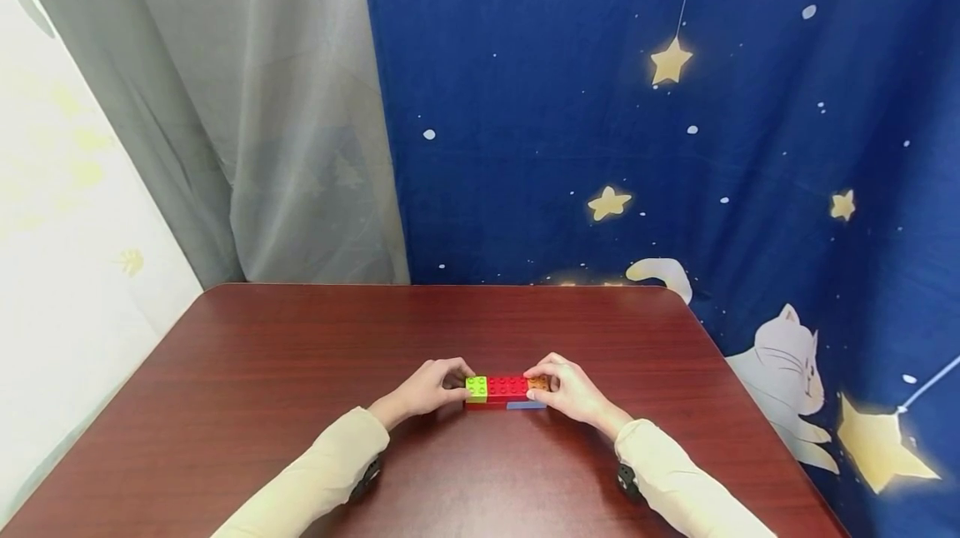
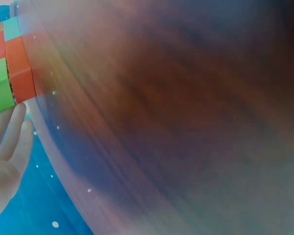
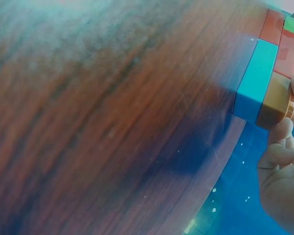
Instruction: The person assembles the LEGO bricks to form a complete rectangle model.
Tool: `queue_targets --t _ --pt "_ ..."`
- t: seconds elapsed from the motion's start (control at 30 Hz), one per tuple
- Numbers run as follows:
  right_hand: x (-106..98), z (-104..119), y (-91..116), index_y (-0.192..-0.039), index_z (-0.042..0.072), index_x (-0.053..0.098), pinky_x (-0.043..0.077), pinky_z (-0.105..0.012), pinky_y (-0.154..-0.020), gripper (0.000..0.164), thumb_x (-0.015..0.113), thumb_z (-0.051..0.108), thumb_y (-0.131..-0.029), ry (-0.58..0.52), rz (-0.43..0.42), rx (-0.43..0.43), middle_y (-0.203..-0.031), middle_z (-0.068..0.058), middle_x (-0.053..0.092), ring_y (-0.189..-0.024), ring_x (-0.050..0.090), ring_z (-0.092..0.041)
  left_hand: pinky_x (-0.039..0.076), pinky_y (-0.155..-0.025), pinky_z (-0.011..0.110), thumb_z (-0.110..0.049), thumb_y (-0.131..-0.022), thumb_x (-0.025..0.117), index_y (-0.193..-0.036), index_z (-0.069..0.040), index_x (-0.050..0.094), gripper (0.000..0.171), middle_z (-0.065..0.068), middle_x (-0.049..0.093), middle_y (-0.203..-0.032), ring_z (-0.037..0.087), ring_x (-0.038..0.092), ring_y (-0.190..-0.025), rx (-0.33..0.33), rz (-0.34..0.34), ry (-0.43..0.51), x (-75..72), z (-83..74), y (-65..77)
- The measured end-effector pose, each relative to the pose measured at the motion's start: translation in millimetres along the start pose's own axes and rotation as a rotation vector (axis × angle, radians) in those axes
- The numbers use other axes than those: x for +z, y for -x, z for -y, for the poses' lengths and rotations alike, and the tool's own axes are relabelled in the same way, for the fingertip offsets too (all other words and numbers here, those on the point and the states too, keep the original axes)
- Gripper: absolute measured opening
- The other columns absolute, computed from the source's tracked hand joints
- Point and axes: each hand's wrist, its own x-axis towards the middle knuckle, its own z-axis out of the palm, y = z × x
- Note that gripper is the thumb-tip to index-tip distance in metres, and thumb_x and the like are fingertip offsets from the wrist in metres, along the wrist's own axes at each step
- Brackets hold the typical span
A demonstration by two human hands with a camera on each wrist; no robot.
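Observation:
A two-layer row of toy building bricks lies on the table in front of me. Its top layer runs from a lime green brick through a red brick to an orange brick. Beneath are another red brick on the left and a blue brick on the right. My left hand holds the green end between thumb and fingers. At the opposite end, my right hand pinches the orange brick, partly hiding it. The right wrist view shows fingertips against the orange brick.
The dark red wooden table has rounded far corners. Behind it hang a grey curtain and a blue curtain with stars and a cat. A white patterned cloth hangs at the left.

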Motion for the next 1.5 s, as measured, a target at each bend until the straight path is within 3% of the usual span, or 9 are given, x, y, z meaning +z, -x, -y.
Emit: queue_targets --t 0.17,0.3,0.5,0.63,0.87,0.97,1.13,1.5 --pt "0.9 -0.7 0.2 -0.095 0.011 0.067 0.038 -0.021 -0.05 0.025 0.074 0.017 -0.072 -0.004 0.004 -0.006 -0.082 0.006 0.052 -0.056 0.045 -0.013 0.046 -0.073 0.03 -0.011 -0.078 0.068 -0.095 -0.007 0.058 0.02 0.001 0.062 -0.09 0.013 0.059 -0.083 -0.033 0.024 0.005 -0.6 4.5 -0.3" --pt "1.4 -0.7 -0.2 -0.095 0.011 0.067 0.038 -0.021 -0.049 0.025 0.074 0.016 -0.072 0.001 0.006 -0.006 -0.082 0.006 0.052 -0.055 0.044 -0.01 0.047 -0.072 0.028 -0.01 -0.077 0.068 -0.095 -0.006 0.057 0.021 0.002 0.062 -0.09 0.014 0.059 -0.083 -0.05 0.032 0.071 -0.6 7.0 0.9" --pt "0.3 0.0 -0.7 -0.096 0.012 0.067 0.038 -0.021 -0.049 0.025 0.074 0.017 -0.072 0.004 0.009 0.003 -0.082 0.006 0.052 -0.055 0.042 -0.007 0.047 -0.071 0.027 -0.009 -0.078 0.067 -0.096 -0.006 0.056 0.02 0.004 0.063 -0.09 0.014 0.059 -0.083 -0.034 0.036 0.08 -0.5 8.1 0.9" --pt "-0.2 0.8 -0.3 -0.096 0.011 0.066 0.038 -0.021 -0.051 0.026 0.074 0.018 -0.072 -0.003 0.006 0.013 -0.083 0.006 0.052 -0.057 0.043 -0.009 0.046 -0.073 0.031 -0.01 -0.078 0.066 -0.095 -0.008 0.057 0.019 0.002 0.062 -0.089 0.013 0.059 -0.082 -0.012 0.048 -0.031 -2.3 4.2 -1.9" --pt "2.4 0.2 3.0 -0.096 0.01 0.066 0.038 -0.021 -0.051 0.025 0.073 0.017 -0.073 -0.023 0.01 0.017 -0.084 0.005 0.052 -0.058 0.043 -0.009 0.042 -0.066 0.026 -0.026 -0.073 0.068 -0.084 -0.014 0.059 0.018 -0.007 0.051 -0.078 0.01 0.047 -0.072 0.063 0.052 -0.513 -4.0 -11.4 -9.3" --pt "1.5 1.2 1.7 -0.096 0.01 0.066 0.038 -0.021 -0.05 0.025 0.073 0.016 -0.072 -0.018 -0.002 0.006 -0.084 0.005 0.052 -0.057 0.043 -0.009 0.04 -0.064 0.026 -0.031 -0.073 0.069 -0.087 -0.013 0.062 0.023 -0.006 0.05 -0.077 0.01 0.043 -0.07 0.08 0.049 -0.602 -4.1 -18.2 -12.3" --pt "1.7 0.2 -0.6 -0.096 0.01 0.066 0.038 -0.021 -0.05 0.025 0.073 0.018 -0.073 -0.023 -0.005 -0.013 -0.084 0.005 0.053 -0.057 0.043 -0.009 0.041 -0.065 0.025 -0.028 -0.074 0.07 -0.093 -0.013 0.063 0.025 -0.005 0.052 -0.08 0.008 0.044 -0.07 0.065 0.076 -0.573 -4.8 -17.8 -14.2" --pt "0.5 0.2 -1.2 -0.096 0.01 0.066 0.038 -0.021 -0.051 0.026 0.073 0.019 -0.073 -0.021 0.006 0.004 -0.084 0.006 0.052 -0.058 0.044 -0.009 0.041 -0.065 0.026 -0.029 -0.073 0.071 -0.089 -0.018 0.064 0.02 -0.006 0.052 -0.081 0.008 0.046 -0.071 -0.007 0.123 -0.527 -7.0 -17.4 -19.8"
